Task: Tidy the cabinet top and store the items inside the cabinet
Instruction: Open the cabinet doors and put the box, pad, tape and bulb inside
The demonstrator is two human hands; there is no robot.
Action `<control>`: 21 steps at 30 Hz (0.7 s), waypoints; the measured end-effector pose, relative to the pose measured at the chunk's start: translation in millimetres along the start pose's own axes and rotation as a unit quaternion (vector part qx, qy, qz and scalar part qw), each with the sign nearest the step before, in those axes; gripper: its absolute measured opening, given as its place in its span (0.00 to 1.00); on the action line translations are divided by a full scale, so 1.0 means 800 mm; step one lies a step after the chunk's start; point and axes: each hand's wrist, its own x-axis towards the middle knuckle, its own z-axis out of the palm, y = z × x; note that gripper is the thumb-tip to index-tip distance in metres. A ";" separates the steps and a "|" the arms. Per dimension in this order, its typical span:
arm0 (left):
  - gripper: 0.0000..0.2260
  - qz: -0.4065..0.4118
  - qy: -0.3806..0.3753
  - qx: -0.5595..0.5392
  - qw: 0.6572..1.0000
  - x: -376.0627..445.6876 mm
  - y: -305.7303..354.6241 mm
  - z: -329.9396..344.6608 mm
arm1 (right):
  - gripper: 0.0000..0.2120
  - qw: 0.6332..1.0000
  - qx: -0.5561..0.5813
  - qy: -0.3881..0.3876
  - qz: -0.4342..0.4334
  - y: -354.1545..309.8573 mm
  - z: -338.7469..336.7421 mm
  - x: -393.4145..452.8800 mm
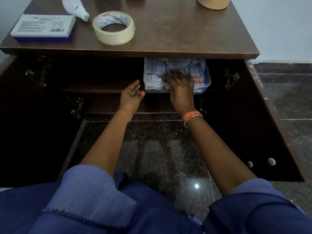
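A clear plastic storage box (177, 76), packed with small packets and sachets, is seen on the upper shelf (94, 87) inside the open cabinet, toward its right side, just under the cabinet top (168, 31). The right hand (181, 86) is laid flat on the box with fingers spread and straight, pressing on its lid rather than gripping it; beaded bangles (191, 116) are worn on that wrist. The left hand (132, 97) is held just beside the box's left wall, fingers relaxed and holding nothing; whether it touches the box cannot be told. On the cabinet top, a roll of clear tape (113, 27) lies flat near the front edge, with a white-and-blue box (43, 27) to its left and a white LED bulb (75, 7) on its side behind them. A tan tape roll (213, 2) is partly cut off at the far right. Both cabinet doors (263, 115) stand open.
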 end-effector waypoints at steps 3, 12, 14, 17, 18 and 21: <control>0.22 -0.013 0.002 -0.004 1.000 -0.005 -0.003 -0.006 | 0.25 1.000 0.008 0.008 0.002 0.004 0.004 0.009; 0.23 -0.009 -0.018 0.010 1.000 -0.026 -0.006 -0.014 | 0.24 1.000 0.012 -0.008 -0.004 0.013 0.004 0.025; 0.23 -0.003 -0.023 0.017 1.000 -0.030 -0.006 -0.018 | 0.24 1.000 0.015 -0.015 -0.004 0.013 0.002 0.027; 0.22 0.008 -0.019 0.020 1.000 -0.033 -0.005 -0.028 | 0.25 1.000 0.009 -0.027 -0.006 0.010 -0.003 0.026; 0.22 0.008 -0.014 0.019 1.000 -0.035 -0.004 -0.032 | 0.25 0.999 0.004 -0.033 -0.009 0.009 -0.005 0.025; 0.19 0.003 0.018 -0.007 1.000 -0.040 0.003 -0.041 | 0.25 0.999 -0.018 -0.029 -0.011 -0.006 -0.015 0.019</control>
